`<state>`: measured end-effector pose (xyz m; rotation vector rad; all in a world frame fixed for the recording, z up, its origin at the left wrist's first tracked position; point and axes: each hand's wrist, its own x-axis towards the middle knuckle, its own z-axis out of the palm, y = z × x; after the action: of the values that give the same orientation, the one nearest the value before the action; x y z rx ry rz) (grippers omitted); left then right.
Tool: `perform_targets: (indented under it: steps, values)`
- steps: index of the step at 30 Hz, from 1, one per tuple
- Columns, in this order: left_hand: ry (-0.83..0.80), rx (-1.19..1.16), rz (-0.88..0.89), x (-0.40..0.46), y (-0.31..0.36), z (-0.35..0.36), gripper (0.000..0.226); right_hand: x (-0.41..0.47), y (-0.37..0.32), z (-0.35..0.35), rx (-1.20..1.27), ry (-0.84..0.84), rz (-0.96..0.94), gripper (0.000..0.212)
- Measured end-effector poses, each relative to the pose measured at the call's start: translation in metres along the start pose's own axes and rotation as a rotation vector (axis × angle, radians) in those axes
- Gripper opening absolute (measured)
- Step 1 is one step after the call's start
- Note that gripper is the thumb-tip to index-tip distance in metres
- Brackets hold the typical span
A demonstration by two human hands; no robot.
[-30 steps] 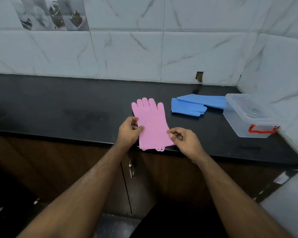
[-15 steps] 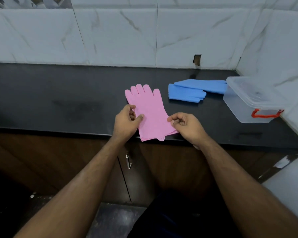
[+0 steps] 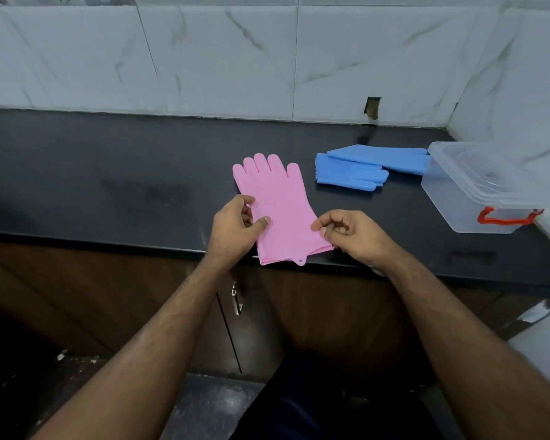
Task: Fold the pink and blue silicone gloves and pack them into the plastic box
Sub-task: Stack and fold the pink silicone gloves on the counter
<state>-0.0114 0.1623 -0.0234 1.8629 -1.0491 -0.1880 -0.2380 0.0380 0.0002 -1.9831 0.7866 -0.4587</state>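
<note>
A person's left hand (image 3: pixel 235 227) and right hand (image 3: pixel 350 233) pinched the two long edges of the pink gloves (image 3: pixel 278 211), which lay flat near the front edge of the dark surface (image 3: pixel 108 185) with the cuff just overhanging it. The left thumb pressed down on the pink silicone, the other fingers (image 3: pixel 246 201) curled at its edge; the right fingers were curled tight around the cuff's right corner. The grip likely squared the pair up for a first fold. The blue gloves (image 3: pixel 362 169) lay further right and back, one end touching the clear plastic box (image 3: pixel 477 192), which sat lidded at the right with its red handle (image 3: pixel 505 217) facing near. Compared with half a second earlier, hands and gloves held much the same pose; the pink cuff appeared slightly flatter, and no fold had begun.
</note>
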Motion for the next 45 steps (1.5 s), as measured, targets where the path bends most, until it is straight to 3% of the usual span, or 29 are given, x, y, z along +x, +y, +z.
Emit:
perform_targets:
  steps: [21, 34, 41, 45]
  values:
    - [-0.023, 0.011, 0.026, 0.0004, -0.0034, 0.0013, 0.059, -0.0032, 0.0046, 0.0026, 0.013, 0.055, -0.048, 0.036]
    - [-0.04, 0.024, 0.02, 0.0003, -0.0031, -0.0003, 0.039, -0.0071, 0.0064, 0.0017, 0.029, 0.038, -0.112, 0.048]
    - [-0.046, 0.048, 0.012, -0.0006, -0.0015, -0.0001, 0.035, -0.0044, 0.0058, 0.0051, 0.024, 0.097, -0.101, 0.038]
    - [-0.04, 0.057, 0.011, -0.0024, 0.0004, 0.0001, 0.036, -0.0049, 0.0069, 0.0067, -0.01, 0.084, -0.139, 0.022]
